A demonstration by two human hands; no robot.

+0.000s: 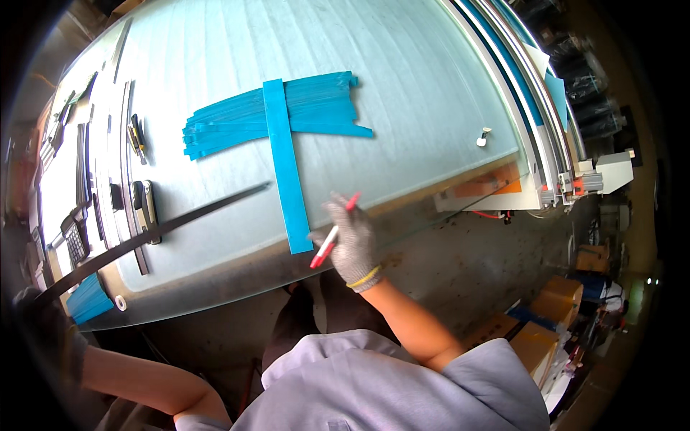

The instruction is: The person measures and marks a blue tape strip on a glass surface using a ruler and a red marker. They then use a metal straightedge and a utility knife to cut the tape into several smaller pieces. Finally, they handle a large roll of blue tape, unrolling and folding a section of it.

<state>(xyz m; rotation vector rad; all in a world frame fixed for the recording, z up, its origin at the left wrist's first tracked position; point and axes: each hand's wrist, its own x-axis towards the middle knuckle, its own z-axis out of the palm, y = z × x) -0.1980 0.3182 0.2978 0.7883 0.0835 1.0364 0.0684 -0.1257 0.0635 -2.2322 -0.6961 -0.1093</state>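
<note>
My right hand [355, 246], in a grey knit glove with a yellow cuff edge, is closed around a red and white marker pen [328, 244] just above the table's near edge. At the far left, in the dark rim of the view, my left hand [49, 323] grips one end of a long dark flat straightedge [172, 224]; its fingers are dim. The straightedge slants over the table, its other end near a single blue strip [289, 187]. That strip lies crosswise over a loose bundle of blue strips [233, 121], its near end close to my right hand.
Utility knives [146, 205], long metal bars [126, 144] and a calculator [74, 235] lie on the table's left side. A blue stack [89, 299] and a small white roll [121, 303] sit by the near left corner. Right stand a rail machine [546, 108] and, lower, cardboard boxes [557, 298].
</note>
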